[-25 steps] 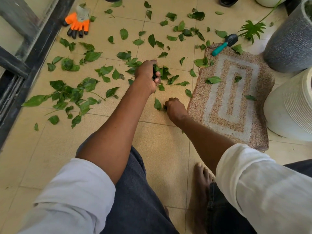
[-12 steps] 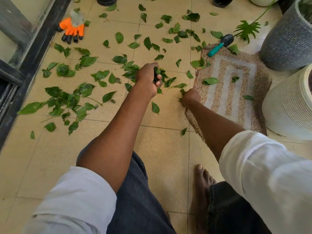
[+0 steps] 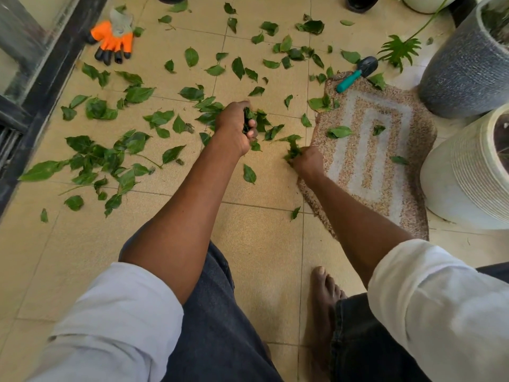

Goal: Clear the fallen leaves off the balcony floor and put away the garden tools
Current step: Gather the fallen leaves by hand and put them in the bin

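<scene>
My left hand [image 3: 235,128] is out over the pale yellow tiled balcony floor [image 3: 259,244], its fingers curled tight round a dark bunch of gathered green leaves [image 3: 248,119] that pokes out between thumb and forefinger. My right hand [image 3: 308,162] is low at the near left edge of the speckled brown-and-grey woven doormat [image 3: 366,150], fingers closed on a smaller clump of leaves [image 3: 292,151] sticking up from my grip. Loose green fallen leaves [image 3: 96,161] lie scattered over the tiles, thickest in a heap to my left near the black metal door frame [image 3: 41,86], with more strewn across the far tiles and a few on the mat itself. One single leaf [image 3: 249,174] lies on the tile between my two forearms. An orange gardening glove with black claw tips [image 3: 113,42] lies flat on the floor at the far left, beside the frame. A small hand trowel with a teal handle and dark blade [image 3: 356,73] rests at the far corner of the mat, its blade pointing toward the grey textured round planter [image 3: 465,67]. A white ribbed round pot [image 3: 462,177] stands just beside the mat's right edge. My bare foot [image 3: 323,307] is planted on the tile below the mat, dark trouser legs on either side.
</scene>
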